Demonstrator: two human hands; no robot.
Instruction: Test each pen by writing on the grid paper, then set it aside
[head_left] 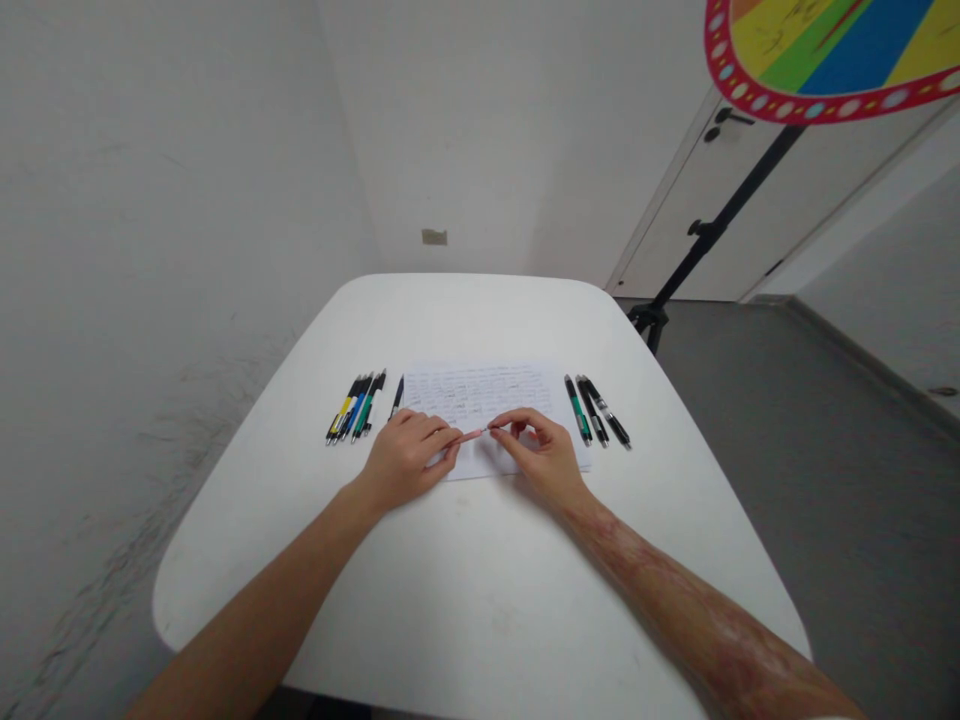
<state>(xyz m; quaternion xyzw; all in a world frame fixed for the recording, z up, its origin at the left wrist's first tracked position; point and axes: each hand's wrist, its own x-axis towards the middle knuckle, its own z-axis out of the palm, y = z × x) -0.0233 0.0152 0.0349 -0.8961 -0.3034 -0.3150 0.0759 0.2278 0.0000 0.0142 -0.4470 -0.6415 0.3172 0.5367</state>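
My left hand (412, 450) is closed on a slim pink pen (471, 436), which points to the right over the paper. Facing it, my right hand (538, 447) pinches with thumb and fingertips at a small dark piece (487, 429) by the pen's end. Whether that piece is joined to the pen is too small to tell. Beneath both hands lies a white sheet of paper (480, 385) covered in lines of handwriting. A dark pen (397, 395) rests along its left edge, partly hidden by my left hand.
Several pens (356, 408) lie in a row left of the paper. To the right are a green pen (577, 410) and two black pens (604, 412). The white table (480, 320) stands against a wall. A colourful wheel (840, 60) on a black stand (720, 220) is at the right.
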